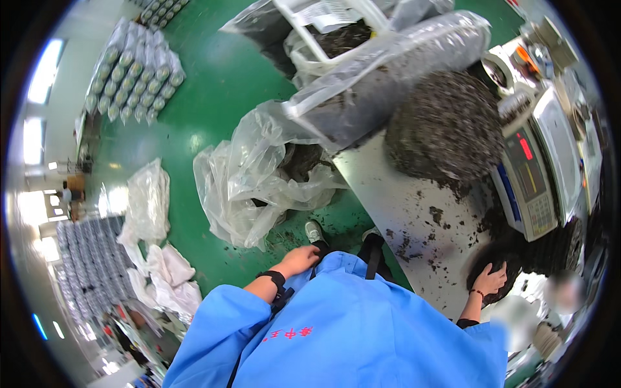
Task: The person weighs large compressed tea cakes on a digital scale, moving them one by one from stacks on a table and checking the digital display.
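Note:
My left hand (300, 260) hangs low by my thigh, over the green floor, with no object visible in it; its fingers look loosely curled. On the metal table (373, 189) at the right, my right hand (490, 280) rests with fingers spread on a dark, flaky heap (495, 257), which looks like dried seaweed. Beyond it lies a large round mass of the same dark material (446, 126). A digital weighing scale (529, 189) with a lit red display stands beside this mass. Dark crumbs (412, 242) are scattered across the tabletop.
A filled clear plastic bag (402, 77) lies across the table's far end, near a white crate (310, 39). An opened plastic bag (247, 179) of dark material stands on the floor. Wrapped rolls (136, 72) are stacked at the left. Tape rolls (497, 70) lie beyond the scale.

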